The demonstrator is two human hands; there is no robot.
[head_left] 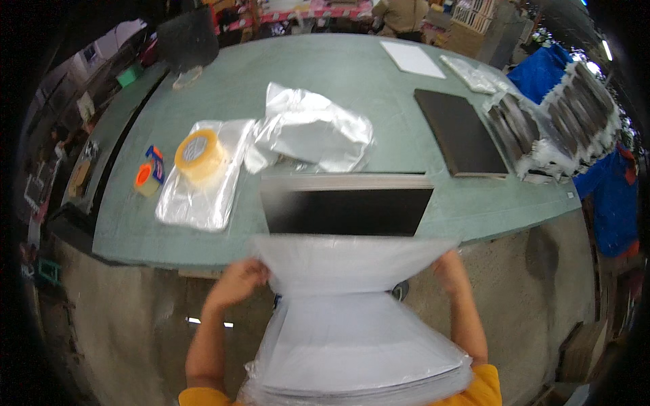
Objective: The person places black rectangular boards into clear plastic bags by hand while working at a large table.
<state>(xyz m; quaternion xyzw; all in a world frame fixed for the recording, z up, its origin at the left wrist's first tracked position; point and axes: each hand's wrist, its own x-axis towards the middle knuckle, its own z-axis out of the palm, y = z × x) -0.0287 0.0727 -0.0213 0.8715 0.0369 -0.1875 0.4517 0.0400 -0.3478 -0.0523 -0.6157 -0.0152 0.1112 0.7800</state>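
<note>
My left hand (245, 276) and my right hand (445, 268) are closed on the two far corners of a whitish, translucent plastic sheet or bag (359, 260). It spreads between them at the table's near edge. Below it, against my body, lies a thick stack of white, plastic-like layers (365, 345); whether the held piece is joined to it I cannot tell. Just beyond the held edge lies a black, flat, book-like stack (349, 211) with pale edges, its near side hidden by the plastic. The fingertips are slightly blurred.
On the green table (223, 81) lie a tape roll (201, 159) on folded clear plastic (203, 210), a tape dispenser (147, 177), crumpled plastic (315, 132), a dark book-like item (460, 134), a white sheet (412, 59) and plastic-wrapped bundles (562, 125). Another person (401, 15) is at the back.
</note>
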